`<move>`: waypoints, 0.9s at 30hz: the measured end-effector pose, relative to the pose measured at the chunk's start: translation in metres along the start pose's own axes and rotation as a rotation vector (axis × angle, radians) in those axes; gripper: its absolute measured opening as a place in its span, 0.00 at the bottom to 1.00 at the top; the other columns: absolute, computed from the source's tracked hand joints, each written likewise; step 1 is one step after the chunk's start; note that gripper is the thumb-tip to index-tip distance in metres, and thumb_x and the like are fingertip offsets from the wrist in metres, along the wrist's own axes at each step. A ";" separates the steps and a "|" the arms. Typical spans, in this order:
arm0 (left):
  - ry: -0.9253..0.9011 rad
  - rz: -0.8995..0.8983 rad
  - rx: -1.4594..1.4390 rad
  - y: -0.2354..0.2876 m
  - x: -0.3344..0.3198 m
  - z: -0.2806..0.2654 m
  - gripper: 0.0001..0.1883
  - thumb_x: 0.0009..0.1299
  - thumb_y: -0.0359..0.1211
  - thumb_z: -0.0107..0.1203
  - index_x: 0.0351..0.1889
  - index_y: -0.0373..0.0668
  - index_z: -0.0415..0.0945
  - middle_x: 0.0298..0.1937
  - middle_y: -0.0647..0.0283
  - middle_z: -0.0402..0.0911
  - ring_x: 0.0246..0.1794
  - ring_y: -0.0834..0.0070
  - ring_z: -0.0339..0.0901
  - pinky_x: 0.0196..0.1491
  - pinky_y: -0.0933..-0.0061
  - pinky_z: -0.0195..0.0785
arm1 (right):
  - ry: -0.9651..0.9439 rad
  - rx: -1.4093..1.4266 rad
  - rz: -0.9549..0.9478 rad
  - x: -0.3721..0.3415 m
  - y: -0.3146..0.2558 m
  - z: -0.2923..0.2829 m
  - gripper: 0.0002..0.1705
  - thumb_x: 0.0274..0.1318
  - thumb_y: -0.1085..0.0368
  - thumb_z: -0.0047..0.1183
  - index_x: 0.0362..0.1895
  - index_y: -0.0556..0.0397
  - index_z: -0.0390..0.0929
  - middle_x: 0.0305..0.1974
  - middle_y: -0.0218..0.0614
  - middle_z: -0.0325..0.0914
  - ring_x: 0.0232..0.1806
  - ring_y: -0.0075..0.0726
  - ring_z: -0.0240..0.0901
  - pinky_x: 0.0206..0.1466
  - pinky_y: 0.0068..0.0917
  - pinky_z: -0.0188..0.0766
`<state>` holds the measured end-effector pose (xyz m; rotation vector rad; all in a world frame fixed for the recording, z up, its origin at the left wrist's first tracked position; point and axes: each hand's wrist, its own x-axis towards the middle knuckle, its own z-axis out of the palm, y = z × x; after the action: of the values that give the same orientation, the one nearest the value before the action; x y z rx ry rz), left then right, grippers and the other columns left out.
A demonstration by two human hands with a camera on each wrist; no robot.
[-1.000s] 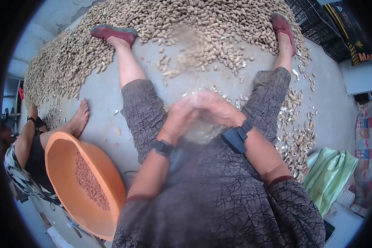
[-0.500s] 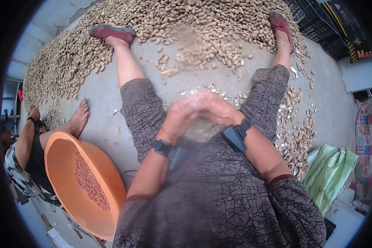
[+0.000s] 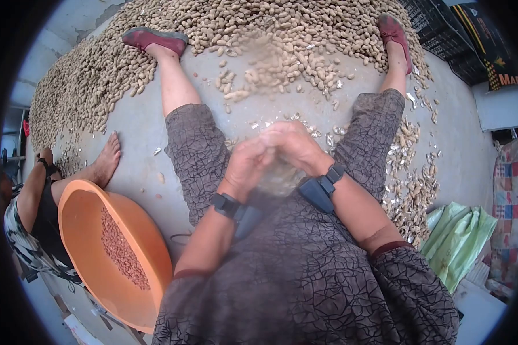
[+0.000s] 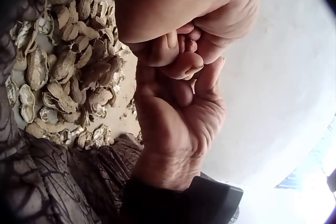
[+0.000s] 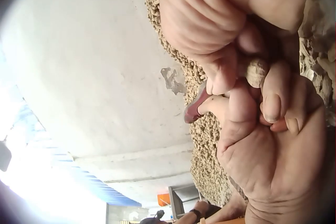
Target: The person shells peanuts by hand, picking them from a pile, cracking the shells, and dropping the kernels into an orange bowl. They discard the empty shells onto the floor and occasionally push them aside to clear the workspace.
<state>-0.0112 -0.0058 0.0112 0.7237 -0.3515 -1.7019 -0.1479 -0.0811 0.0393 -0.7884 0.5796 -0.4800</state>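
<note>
My left hand (image 3: 246,165) and right hand (image 3: 299,146) meet fingertip to fingertip over my lap. Between them, in the right wrist view, a peanut in its shell (image 5: 256,73) is pinched at the fingers. Curled fingers of the left hand cover reddish peanut kernels (image 5: 277,124) in its palm; another kernel (image 4: 192,45) shows between the fingers in the left wrist view. The right hand's thumb and fingers close in on the same peanut, which is partly hidden by them.
A large heap of unshelled peanuts (image 3: 213,26) spreads beyond my feet. Broken shells (image 3: 406,190) lie beside my right leg. An orange tub (image 3: 77,230) with kernels (image 3: 121,250) stands at left, near another person's bare foot (image 3: 108,161). A green sack (image 3: 460,241) lies at right.
Both hands stay together over the lap, with small movements of the fingers. The right hand's knuckles have risen slightly. The head view has shifted a little.
</note>
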 end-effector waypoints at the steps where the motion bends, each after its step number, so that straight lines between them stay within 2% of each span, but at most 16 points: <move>1: -0.001 -0.005 0.010 0.000 0.000 -0.001 0.08 0.65 0.28 0.45 0.38 0.32 0.71 0.27 0.62 0.72 0.22 0.79 0.65 0.23 0.83 0.55 | 0.000 0.002 0.001 0.000 0.001 0.000 0.09 0.56 0.69 0.51 0.35 0.66 0.73 0.27 0.40 0.77 0.23 0.30 0.76 0.28 0.23 0.75; 3: -0.002 -0.009 0.021 0.000 0.002 -0.001 0.08 0.66 0.27 0.45 0.38 0.32 0.71 0.28 0.62 0.72 0.23 0.80 0.65 0.23 0.83 0.54 | -0.007 0.030 -0.027 0.000 0.000 0.002 0.10 0.57 0.69 0.51 0.36 0.67 0.74 0.28 0.40 0.77 0.24 0.29 0.76 0.30 0.23 0.75; 5: -0.039 0.000 -0.010 0.002 0.003 0.001 0.13 0.66 0.27 0.45 0.45 0.29 0.71 0.28 0.65 0.72 0.23 0.82 0.63 0.23 0.85 0.53 | -0.021 0.022 -0.027 -0.007 -0.008 0.007 0.10 0.57 0.69 0.51 0.36 0.67 0.74 0.28 0.40 0.77 0.25 0.29 0.76 0.31 0.22 0.75; 6: -0.038 0.002 -0.009 0.004 0.002 0.007 0.13 0.66 0.27 0.45 0.45 0.29 0.71 0.28 0.65 0.72 0.23 0.82 0.63 0.23 0.85 0.53 | -0.037 0.013 -0.025 -0.010 -0.012 0.010 0.10 0.58 0.69 0.50 0.37 0.67 0.74 0.28 0.40 0.77 0.26 0.28 0.76 0.32 0.22 0.75; 8: 0.064 0.015 0.134 0.008 -0.001 0.022 0.18 0.66 0.27 0.46 0.52 0.28 0.69 0.28 0.68 0.71 0.23 0.85 0.62 0.23 0.87 0.52 | -0.043 -0.007 -0.029 -0.011 -0.011 0.009 0.10 0.58 0.69 0.50 0.38 0.67 0.73 0.29 0.41 0.77 0.26 0.29 0.76 0.32 0.22 0.75; 17: -0.034 0.017 0.289 0.007 -0.005 0.013 0.20 0.65 0.26 0.42 0.56 0.28 0.67 0.27 0.67 0.70 0.23 0.86 0.60 0.24 0.88 0.51 | -0.009 0.001 -0.009 -0.009 -0.006 0.003 0.11 0.57 0.70 0.51 0.40 0.68 0.72 0.31 0.41 0.77 0.25 0.29 0.76 0.31 0.23 0.76; 24: -0.054 0.002 0.028 0.005 -0.001 0.015 0.21 0.68 0.28 0.44 0.59 0.30 0.64 0.27 0.68 0.69 0.22 0.87 0.60 0.24 0.88 0.51 | 0.008 0.091 -0.015 -0.001 0.003 0.002 0.14 0.57 0.64 0.54 0.38 0.65 0.71 0.30 0.40 0.77 0.25 0.28 0.77 0.30 0.23 0.77; 26: 0.138 0.024 0.026 0.010 -0.003 0.035 0.20 0.70 0.28 0.45 0.60 0.30 0.64 0.30 0.70 0.70 0.23 0.88 0.61 0.24 0.90 0.53 | -0.022 0.054 0.010 -0.003 -0.002 0.006 0.14 0.58 0.64 0.54 0.38 0.65 0.71 0.31 0.40 0.77 0.25 0.28 0.77 0.31 0.22 0.76; 27: 0.138 0.026 0.025 0.010 -0.002 0.033 0.20 0.70 0.28 0.45 0.60 0.30 0.64 0.30 0.70 0.70 0.23 0.88 0.61 0.24 0.90 0.53 | -0.050 0.018 0.032 -0.004 -0.004 0.007 0.14 0.58 0.64 0.54 0.38 0.64 0.71 0.31 0.39 0.77 0.25 0.27 0.77 0.31 0.22 0.76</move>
<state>-0.0241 -0.0108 0.0428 0.8466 -0.2858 -1.6158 -0.1476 -0.0775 0.0474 -0.7707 0.5405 -0.4342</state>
